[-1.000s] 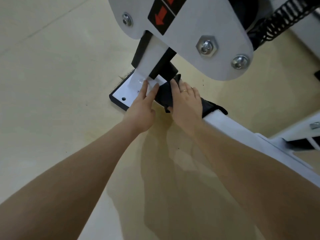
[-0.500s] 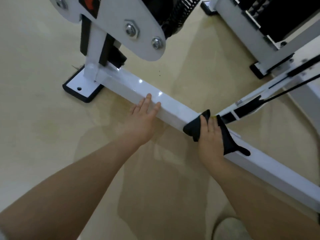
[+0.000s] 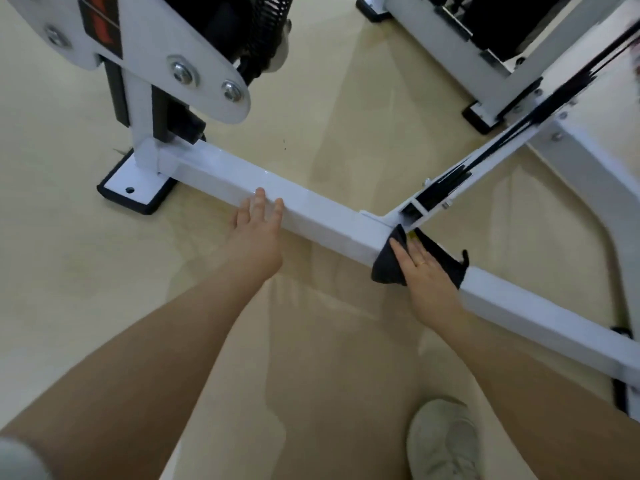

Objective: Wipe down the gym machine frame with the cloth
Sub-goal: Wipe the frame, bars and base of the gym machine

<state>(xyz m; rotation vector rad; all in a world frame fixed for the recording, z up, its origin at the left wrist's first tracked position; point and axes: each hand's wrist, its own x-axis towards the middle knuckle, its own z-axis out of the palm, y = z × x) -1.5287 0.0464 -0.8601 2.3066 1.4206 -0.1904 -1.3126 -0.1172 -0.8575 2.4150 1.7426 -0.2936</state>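
- One low white square-tube steel frame bar (image 3: pixel 322 216) runs across the beige floor (image 3: pixel 69 271); one black-edged white foot plate (image 3: pixel 130 188) at its left end.
- One dark cloth (image 3: pixel 388 268), draped over the bar just beside the diagonal brace joint.
- Right hand (image 3: pixel 424 268): flat, fingers together, pressing the cloth onto the bar (ring on one finger).
- Left hand (image 3: pixel 258 230): fingers spread, tips resting on the bar's near edge, holding nothing.
- One white shoe (image 3: pixel 445 441) on the floor below.

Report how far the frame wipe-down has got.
Done, apparently: the white square floor beam back to its foot plate. In hand: the right hand presses the dark cloth beside the joint; the left hand braces. Left: the beam's right stretch and the angled arm.
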